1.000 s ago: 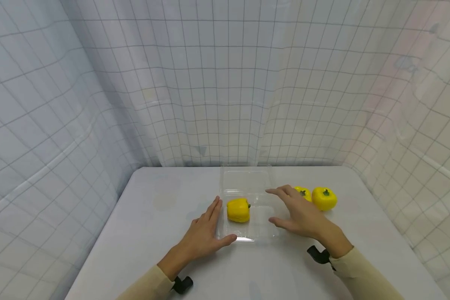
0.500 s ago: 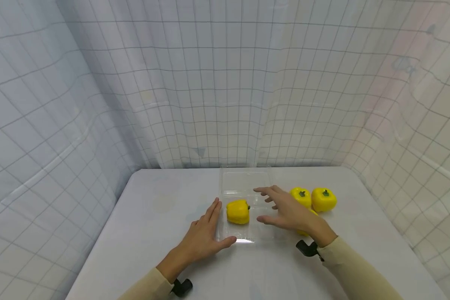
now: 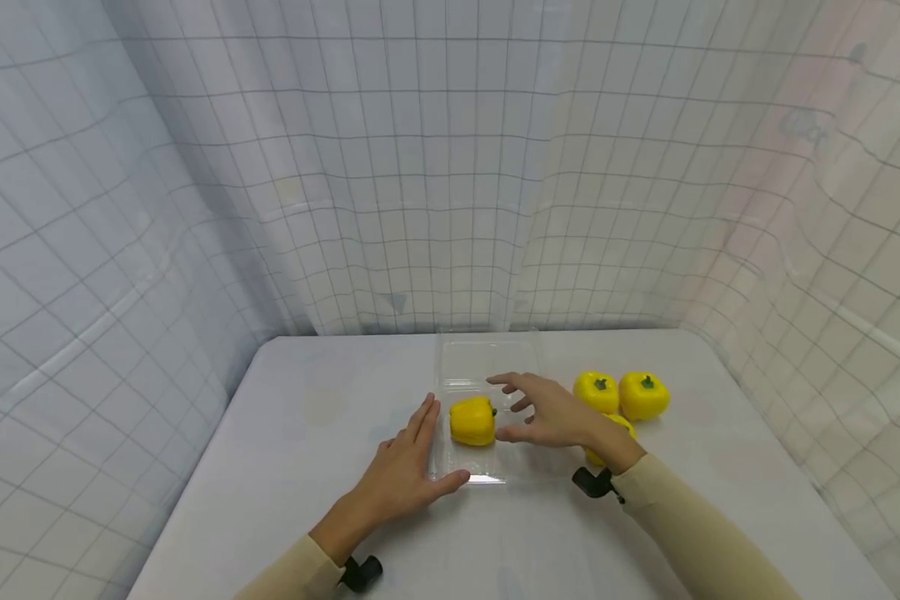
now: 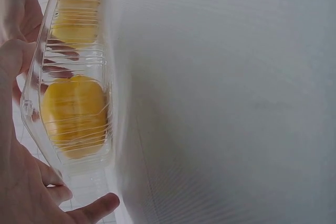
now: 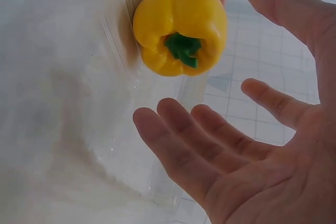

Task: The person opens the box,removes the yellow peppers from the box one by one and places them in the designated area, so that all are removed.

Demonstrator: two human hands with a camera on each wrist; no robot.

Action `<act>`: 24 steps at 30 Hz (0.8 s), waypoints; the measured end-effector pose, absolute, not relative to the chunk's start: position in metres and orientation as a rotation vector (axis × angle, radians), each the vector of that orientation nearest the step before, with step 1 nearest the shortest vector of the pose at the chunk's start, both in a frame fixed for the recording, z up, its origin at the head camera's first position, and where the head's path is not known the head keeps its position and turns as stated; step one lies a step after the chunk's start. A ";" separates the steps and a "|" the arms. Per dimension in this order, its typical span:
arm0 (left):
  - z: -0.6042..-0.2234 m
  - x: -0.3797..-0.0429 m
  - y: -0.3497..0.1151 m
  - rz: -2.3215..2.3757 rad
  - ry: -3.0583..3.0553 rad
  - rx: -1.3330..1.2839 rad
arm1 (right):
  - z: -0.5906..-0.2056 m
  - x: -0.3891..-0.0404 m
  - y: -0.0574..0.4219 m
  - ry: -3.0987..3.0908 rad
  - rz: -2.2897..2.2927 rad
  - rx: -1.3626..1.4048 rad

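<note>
A yellow bell pepper (image 3: 472, 421) with a green stem lies on its side in a clear plastic clamshell box (image 3: 487, 471). Flat along the box's left side, my left hand (image 3: 396, 473) has its fingers straight and thumb spread at the near corner. In the left wrist view, its fingers (image 4: 52, 184) touch the clear wall. My right hand (image 3: 551, 412) hovers over the right part of the box, thumb and fingers spread, holding nothing. In the right wrist view, a gap shows between its fingers (image 5: 178, 145) and the pepper's stem end (image 5: 181, 48).
Two yellow bell peppers (image 3: 596, 392) (image 3: 643, 396) stand to the right of the box. Another pepper (image 3: 621, 423) is partly hidden behind my right wrist. The box's lid (image 3: 487, 360) lies folded back toward the grid-patterned curtain (image 3: 465, 208) behind the white table (image 3: 322, 392).
My right hand has moved left, from beside the peppers on the right to near the pepper in the box. It has uncovered more of those peppers. The left hand stays in place.
</note>
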State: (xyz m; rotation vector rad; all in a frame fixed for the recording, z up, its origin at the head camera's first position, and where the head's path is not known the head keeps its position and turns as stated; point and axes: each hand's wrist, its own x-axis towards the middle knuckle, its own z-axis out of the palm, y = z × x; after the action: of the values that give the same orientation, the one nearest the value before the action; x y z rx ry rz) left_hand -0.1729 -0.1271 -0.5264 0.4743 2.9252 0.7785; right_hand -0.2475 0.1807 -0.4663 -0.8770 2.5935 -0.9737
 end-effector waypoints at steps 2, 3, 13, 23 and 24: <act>-0.527 -0.173 -0.127 0.774 2.934 0.475 | -0.466 -0.251 0.177 2.580 -0.962 -0.901; -0.526 -0.174 -0.127 0.771 2.937 0.477 | -0.467 -0.253 0.175 2.570 -0.960 -0.916; -0.521 -0.176 -0.128 0.769 2.928 0.486 | -0.468 -0.265 0.160 2.491 -0.888 -0.920; -0.524 -0.174 -0.128 0.782 2.926 0.498 | -0.471 -0.269 0.155 2.474 -0.841 -0.925; -0.524 -0.174 -0.128 0.784 2.924 0.499 | -0.473 -0.269 0.154 2.473 -0.837 -0.922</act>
State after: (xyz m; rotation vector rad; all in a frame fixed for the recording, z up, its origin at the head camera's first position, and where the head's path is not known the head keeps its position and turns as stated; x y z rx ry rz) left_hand -0.1738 -0.1280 -0.5244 0.4992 2.9240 0.7838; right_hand -0.2690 0.1544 -0.4725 -0.9220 2.4726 -0.8367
